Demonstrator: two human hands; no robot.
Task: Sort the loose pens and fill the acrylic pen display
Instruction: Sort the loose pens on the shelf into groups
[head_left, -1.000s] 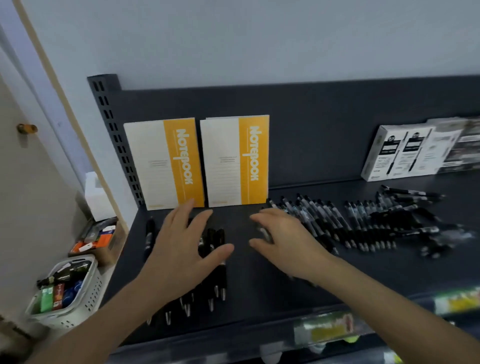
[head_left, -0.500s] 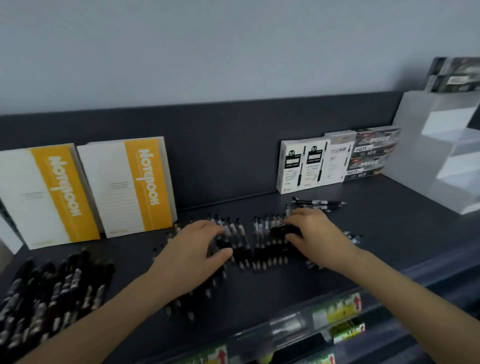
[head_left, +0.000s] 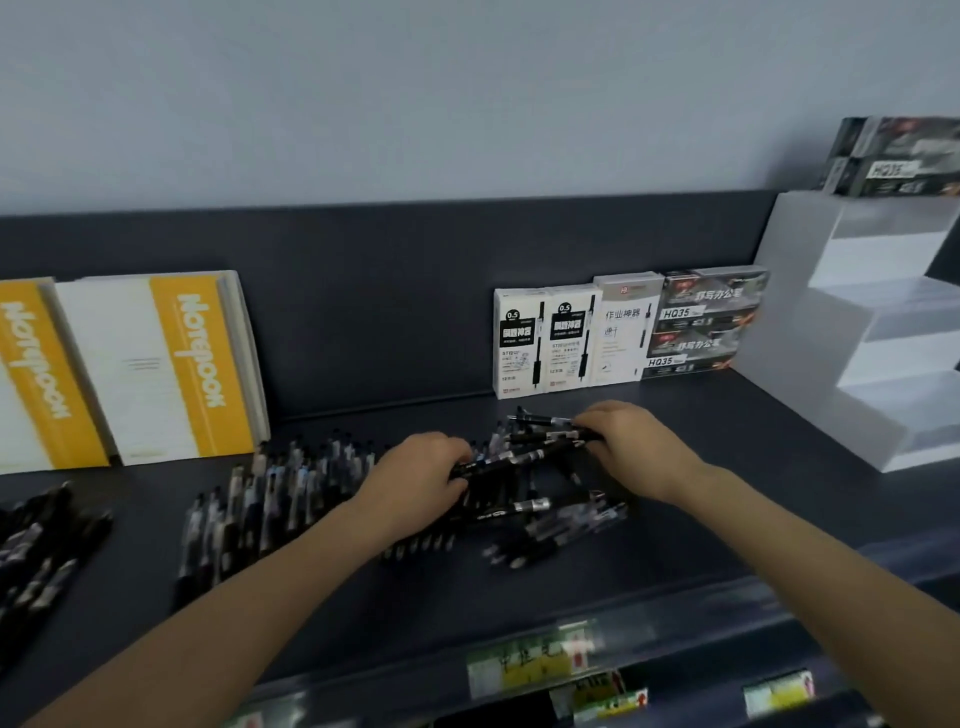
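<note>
Far-left pens: a bundle of black pens (head_left: 36, 551) lies on the dark grey shelf (head_left: 727, 525), well apart from both hands and cut off by the picture's left edge.
Notebooks: two white-and-yellow notebooks (head_left: 171, 364) lean on the shelf's dark back panel (head_left: 389, 291); the left one is partly out of view.
Sorted row: a row of black-and-clear pens (head_left: 275, 493) lies side by side, tips toward the front. Its right end runs under the left forearm.
Left hand: the left hand (head_left: 415, 480) rests on the row's right end, with its fingers curled round the near end of a slanted black pen (head_left: 514, 460).
Loose heap: the jumbled loose black pens (head_left: 550, 525) lie crosswise between and just in front of the two hands. They are too blurred to count or to tell one kind from another.
Right hand: the right hand (head_left: 634, 447) sits at the heap's back right corner, its fingertips curled round the ends of a few of the loose black pens. The fingers hide the exact grip.
Pen boxes: white upright pen cartons (head_left: 545, 343) and dark printed cartons (head_left: 701, 322) stand against the back panel, just behind the heap.
Display: the frosted, stepped acrylic pen display (head_left: 841, 332) stands to the right of the cartons, apart from both hands. No pens show on its visible steps.
On top: dark stacked cartons (head_left: 893, 156) sit on the display, cut off by the picture's right edge.
Front rail: blurred green-and-white price labels (head_left: 530, 665) sit in the shelf's front strip. They cannot be read.
</note>
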